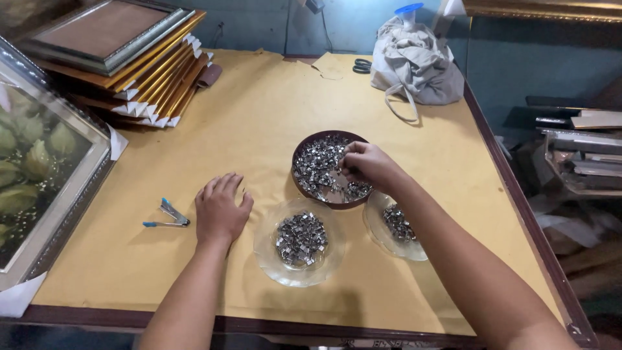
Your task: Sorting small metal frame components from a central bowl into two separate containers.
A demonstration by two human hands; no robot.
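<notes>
Pinching with my right hand (368, 165) among small metal clips (317, 165) in the brown dish (299, 154), I judge them light, stiff and slippery, best gripped by their edges; my left hand (220, 209) rests flat, spread on the table (259, 116).

My right hand (366, 165) reaches into the round brown tray (304, 148), fingertips pinched among the small silver metal clips (317, 165) heaped in it. My left hand (220, 210) lies flat, palm down, on the yellow-covered table (259, 110). Just left of it rests a small blue-handled tool (167, 216). Near me sit two clear glass dishes, one (272, 259) in the middle and one (376, 227) partly under my right forearm, both holding clips. Stacked picture frames (129, 58) stand far left; a grey cloth bag (414, 65) lies far right.
</notes>
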